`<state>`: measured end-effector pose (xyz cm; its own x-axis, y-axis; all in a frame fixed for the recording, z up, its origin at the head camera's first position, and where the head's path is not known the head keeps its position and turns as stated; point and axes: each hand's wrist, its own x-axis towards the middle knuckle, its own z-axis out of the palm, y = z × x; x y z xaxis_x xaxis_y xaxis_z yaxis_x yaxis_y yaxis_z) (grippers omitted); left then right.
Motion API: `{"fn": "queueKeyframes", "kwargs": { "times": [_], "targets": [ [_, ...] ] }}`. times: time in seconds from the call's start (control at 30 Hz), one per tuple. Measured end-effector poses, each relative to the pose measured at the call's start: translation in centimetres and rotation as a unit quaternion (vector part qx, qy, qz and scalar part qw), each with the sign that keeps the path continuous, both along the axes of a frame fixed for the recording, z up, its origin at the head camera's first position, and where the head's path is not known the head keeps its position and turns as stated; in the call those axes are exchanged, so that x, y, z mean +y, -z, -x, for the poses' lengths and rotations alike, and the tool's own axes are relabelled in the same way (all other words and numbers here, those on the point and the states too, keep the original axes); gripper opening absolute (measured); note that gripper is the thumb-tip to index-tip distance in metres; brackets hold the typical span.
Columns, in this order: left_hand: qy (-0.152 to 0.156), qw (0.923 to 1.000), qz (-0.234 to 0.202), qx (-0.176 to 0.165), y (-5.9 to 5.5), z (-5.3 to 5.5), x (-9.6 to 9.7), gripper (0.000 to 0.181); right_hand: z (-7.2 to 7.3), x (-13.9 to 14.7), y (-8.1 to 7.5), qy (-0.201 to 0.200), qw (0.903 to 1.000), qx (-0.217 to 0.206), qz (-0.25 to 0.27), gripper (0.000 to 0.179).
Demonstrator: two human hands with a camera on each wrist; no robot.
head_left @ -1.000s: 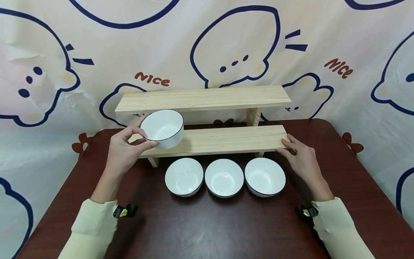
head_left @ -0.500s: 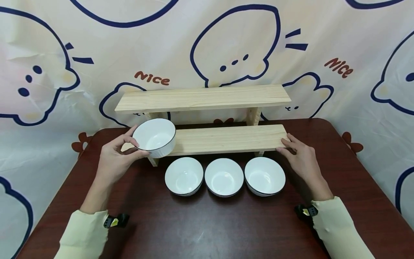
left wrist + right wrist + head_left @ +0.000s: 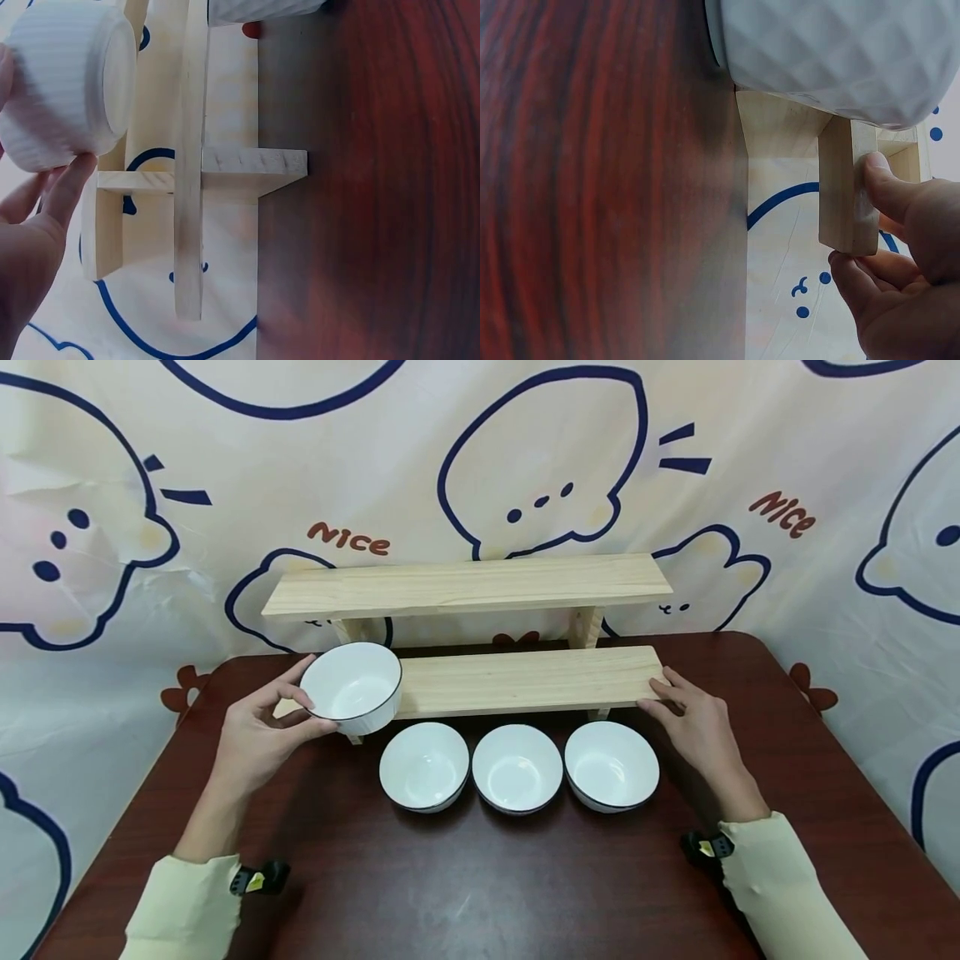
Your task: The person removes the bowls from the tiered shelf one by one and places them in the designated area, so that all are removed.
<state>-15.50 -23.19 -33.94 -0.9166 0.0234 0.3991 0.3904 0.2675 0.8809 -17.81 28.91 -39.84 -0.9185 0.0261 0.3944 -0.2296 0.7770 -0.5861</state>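
My left hand (image 3: 255, 739) pinches the rim and side of a white bowl (image 3: 352, 683) with a dark rim and ribbed outside. The bowl is over the left end of the lower shelf board (image 3: 525, 681); in the left wrist view, a gap shows between the bowl's base (image 3: 118, 79) and that board (image 3: 191, 247). With thumb and fingers, my right hand (image 3: 697, 727) holds the right end of the same board. Three more white bowls stand in a row before the shelf: a left one (image 3: 424, 767), a middle one (image 3: 517, 768) and a right one (image 3: 612, 767).
Above and behind the lower board runs the upper shelf board (image 3: 468, 587), resting on wooden uprights (image 3: 585, 627). The shelf stands at the back of a dark reddish-brown table (image 3: 480, 877). A printed cloth (image 3: 420, 468) hangs right behind it.
The left hand has carried the bowl left and toward the front, away from the upper board. My right hand stays on the board's end, and the three standing bowls keep their places.
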Motion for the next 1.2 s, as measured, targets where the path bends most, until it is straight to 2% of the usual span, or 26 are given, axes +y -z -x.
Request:
{"fn": "queueKeyframes", "kwargs": {
  "times": [0.23, 0.47, 0.8, 1.2],
  "targets": [
    [-0.011, 0.9993, 0.035, 0.002, 0.3, -0.4, -0.4, 0.03, -0.1, 0.0, -0.2, 0.001, 1.0, 0.0, -0.001, 0.045],
    [0.018, 0.9997, 0.003, 0.013, 1.0, -1.0, -0.9, 0.031, -0.1, 0.0, -0.1, 0.001, 1.0, 0.002, -0.004, 0.045],
    [-0.02, 0.9959, 0.087, -0.014, 1.5, -2.6, -1.8, 0.032, 0.0, 0.1, -0.1, 0.002, 1.0, 0.0, -0.001, 0.045],
    [0.006, 0.9946, 0.101, -0.019, 2.5, -3.4, -2.8, 0.033, -0.2, 0.0, -0.1, 0.0, 1.0, 0.002, 0.002, 0.045]
  ]
}}
